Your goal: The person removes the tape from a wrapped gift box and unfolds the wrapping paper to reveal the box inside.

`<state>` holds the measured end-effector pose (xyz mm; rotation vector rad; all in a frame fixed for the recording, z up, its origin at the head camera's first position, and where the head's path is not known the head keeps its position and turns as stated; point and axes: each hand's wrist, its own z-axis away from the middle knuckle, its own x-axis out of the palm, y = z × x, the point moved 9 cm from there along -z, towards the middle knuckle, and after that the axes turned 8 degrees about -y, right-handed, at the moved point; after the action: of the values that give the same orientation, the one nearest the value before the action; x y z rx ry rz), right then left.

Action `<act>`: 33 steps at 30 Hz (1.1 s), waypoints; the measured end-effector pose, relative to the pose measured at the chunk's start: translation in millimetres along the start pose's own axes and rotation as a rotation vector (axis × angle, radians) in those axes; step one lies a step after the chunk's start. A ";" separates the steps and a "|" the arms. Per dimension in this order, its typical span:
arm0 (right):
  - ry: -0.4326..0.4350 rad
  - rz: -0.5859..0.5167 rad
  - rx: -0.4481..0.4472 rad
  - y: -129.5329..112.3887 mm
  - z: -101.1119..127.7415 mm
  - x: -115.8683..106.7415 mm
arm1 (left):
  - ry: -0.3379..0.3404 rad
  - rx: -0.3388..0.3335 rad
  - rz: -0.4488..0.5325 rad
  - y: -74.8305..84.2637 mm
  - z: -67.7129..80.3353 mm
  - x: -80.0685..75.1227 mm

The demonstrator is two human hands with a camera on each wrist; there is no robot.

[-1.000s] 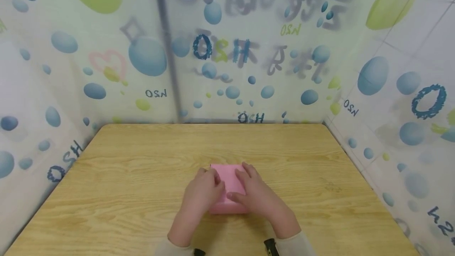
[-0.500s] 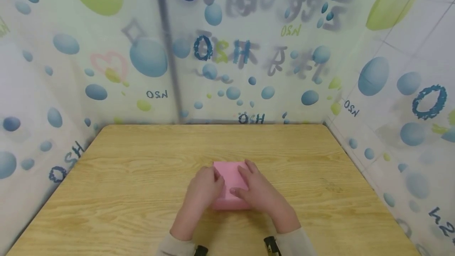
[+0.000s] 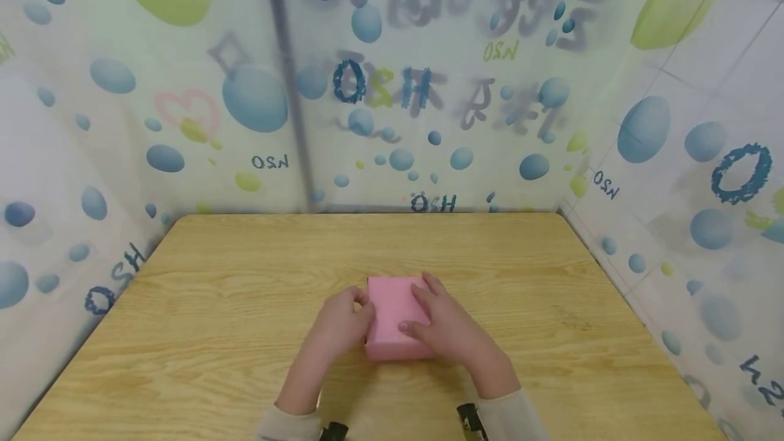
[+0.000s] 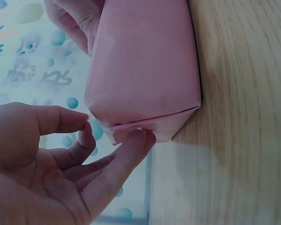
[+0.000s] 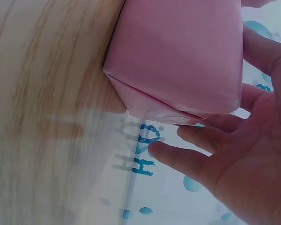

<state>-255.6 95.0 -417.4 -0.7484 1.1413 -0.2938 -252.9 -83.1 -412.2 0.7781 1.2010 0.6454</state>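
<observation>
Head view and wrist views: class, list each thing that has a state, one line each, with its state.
Pink paper-wrapped box: wrapped, end flaps folded in, lying flat on the wooden table.
Left hand: fingers curled, fingertip touching the box's end fold.
Right hand: fingers straight, resting on the box.

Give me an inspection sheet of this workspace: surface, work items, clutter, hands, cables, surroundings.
Surface: wooden table, light grain, bare apart from the parcel.
Work items: pink paper-wrapped box lying flat near the front edge, with folded paper flaps at its ends.
Clutter: nothing seen.
Hands: left hand at the box's left end, one fingertip touching the folded flap; right hand resting on the box's right side with its fingers spread flat.
Cables: nothing seen; small dark devices sit at both wrists.
Surroundings: printed sheeting with blue and green bubbles and lettering on three sides; a grey pole behind it.
</observation>
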 end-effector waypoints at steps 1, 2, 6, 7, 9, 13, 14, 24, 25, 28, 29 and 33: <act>-0.001 -0.002 -0.003 -0.1 0.1 0.0 | 0.003 0.001 -0.007 -0.8 -0.2 -0.7; -0.001 -0.005 -0.005 -0.2 0.1 -0.2 | 0.008 0.002 -0.013 -1.3 -0.4 -1.5; -0.004 0.003 -0.005 -0.2 -0.2 -0.1 | 0.016 -0.014 -0.012 -5.2 0.4 -4.5; -0.003 0.006 -0.006 -0.2 -0.5 -0.1 | 0.021 -0.017 -0.007 -6.4 0.9 -5.9; -0.003 0.014 -0.007 0.0 -1.1 -0.2 | 0.031 -0.025 0.017 -9.1 2.1 -8.7; -0.004 0.015 -0.008 0.2 -1.5 -0.3 | 0.034 -0.045 0.118 -17.8 3.0 -13.0; -0.004 0.016 -0.007 0.1 -1.4 -0.3 | 0.030 -0.053 0.142 -20.0 3.1 -13.5; -0.011 0.018 0.007 0.4 -1.8 -0.5 | -0.011 -0.102 0.189 -31.4 5.2 -13.6; -0.013 0.017 0.011 0.7 -2.1 -0.3 | -0.012 -0.106 0.185 -31.7 5.5 -13.9; -0.015 0.016 0.013 0.8 -2.4 -0.4 | -0.016 -0.118 0.184 -32.1 6.7 -14.6; -0.015 0.016 0.010 0.6 -2.4 -0.5 | -0.017 -0.121 0.184 -32.2 7.0 -14.8; -0.017 0.016 0.004 0.3 -1.8 -0.2 | -0.022 -0.121 0.178 -32.0 8.1 -15.7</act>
<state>-257.4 94.7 -417.9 -0.7362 1.1298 -0.2756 -247.9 -115.7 -427.9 0.7934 1.0703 0.8457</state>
